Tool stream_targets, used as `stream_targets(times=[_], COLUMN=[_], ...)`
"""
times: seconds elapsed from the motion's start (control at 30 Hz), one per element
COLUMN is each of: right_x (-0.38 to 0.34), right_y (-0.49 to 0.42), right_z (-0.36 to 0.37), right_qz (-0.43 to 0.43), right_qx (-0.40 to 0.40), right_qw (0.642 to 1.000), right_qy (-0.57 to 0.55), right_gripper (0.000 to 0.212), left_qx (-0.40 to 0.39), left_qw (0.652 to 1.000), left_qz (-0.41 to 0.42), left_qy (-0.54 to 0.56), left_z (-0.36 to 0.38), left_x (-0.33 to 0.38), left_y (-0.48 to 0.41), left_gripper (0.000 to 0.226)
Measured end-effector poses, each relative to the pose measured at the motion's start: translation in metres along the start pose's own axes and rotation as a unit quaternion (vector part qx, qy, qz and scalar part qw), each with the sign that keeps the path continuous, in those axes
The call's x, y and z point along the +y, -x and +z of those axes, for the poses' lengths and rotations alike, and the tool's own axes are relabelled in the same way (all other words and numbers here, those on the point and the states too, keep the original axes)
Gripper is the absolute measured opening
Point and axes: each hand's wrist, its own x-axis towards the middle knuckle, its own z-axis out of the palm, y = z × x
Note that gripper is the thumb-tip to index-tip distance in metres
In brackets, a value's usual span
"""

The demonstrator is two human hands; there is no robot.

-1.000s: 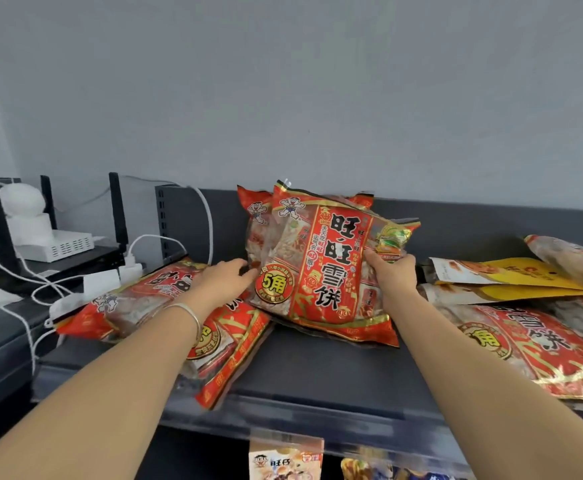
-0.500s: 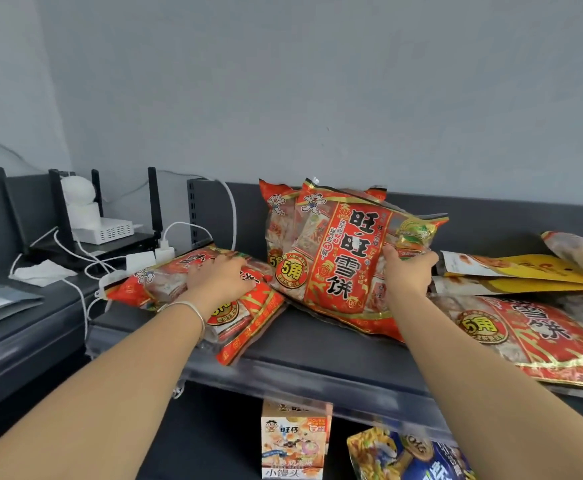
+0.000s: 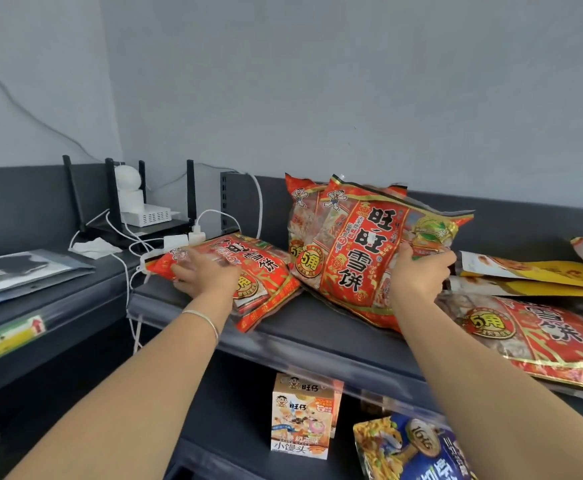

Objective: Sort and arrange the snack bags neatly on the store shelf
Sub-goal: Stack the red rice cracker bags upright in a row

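Two red snack bags lean upright against the back of the dark grey shelf (image 3: pixel 324 337). My right hand (image 3: pixel 418 271) grips the right edge of the front upright bag (image 3: pixel 359 251); the second one (image 3: pixel 300 209) stands behind it. To the left, a red snack bag (image 3: pixel 248 268) lies flat near the shelf's left end, on top of another just like it. My left hand (image 3: pixel 203 277) rests on the top flat bag, fingers spread over its left part. Another red bag (image 3: pixel 539 334) lies flat at the right.
Yellow and white flat pouches (image 3: pixel 525 275) lie behind the right bag. Left of the shelf sit a router (image 3: pixel 144 216) with black antennas, white cables and a plug strip (image 3: pixel 175 242). On the lower shelf stand a small snack box (image 3: pixel 300 417) and a blue bag (image 3: pixel 418 448).
My left hand slid from the upright bag's left edge onto the flat bag at the left. My right hand kept its grip on the upright bag. The view shifted left and down.
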Motion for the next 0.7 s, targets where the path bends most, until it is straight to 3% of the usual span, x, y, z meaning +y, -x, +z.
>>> stream_targets(times=[0.13,0.23,0.33,0.37,0.43,0.47,0.57,0.7], right_x=[0.001,0.002,0.002,0.002,0.003,0.005,0.005,0.0], right_y=[0.002,0.002,0.001,0.0,-0.001,-0.003,-0.007,-0.011], right_z=[-0.001,-0.002,-0.002,-0.002,-0.001,-0.002,-0.005,-0.009], right_qz=[-0.001,0.002,0.0,-0.002,-0.001,-0.001,-0.004,-0.041], right_qx=[-0.002,-0.003,-0.005,-0.006,-0.009,-0.008,-0.006,0.014], right_qw=[1.0,1.0,1.0,1.0,1.0,1.0,1.0,0.999], right_qy=[0.001,-0.002,-0.006,-0.007,-0.012,-0.016,-0.03,-0.029], right_gripper=[0.059,0.058,0.059,0.059,0.059,0.059,0.059,0.056], left_qx=[-0.044,-0.122,-0.137,-0.146,-0.145,-0.122,-0.075,-0.045], left_qw=[0.953,0.922,0.925,0.918,0.912,0.913,0.916,0.945], left_qz=[-0.161,-0.237,-0.215,-0.216,-0.219,-0.201,-0.14,0.046], left_qy=[0.254,0.282,0.281,0.298,0.315,0.334,0.368,0.321], left_z=[-0.001,0.018,0.004,0.001,0.004,0.014,0.008,0.004], left_x=[-0.002,-0.026,-0.012,-0.006,0.002,-0.002,0.008,0.022], left_y=[-0.01,-0.063,-0.036,-0.03,-0.021,-0.031,-0.012,0.007], left_gripper=[0.12,0.137,0.078,0.079,0.119,0.127,0.108,0.099])
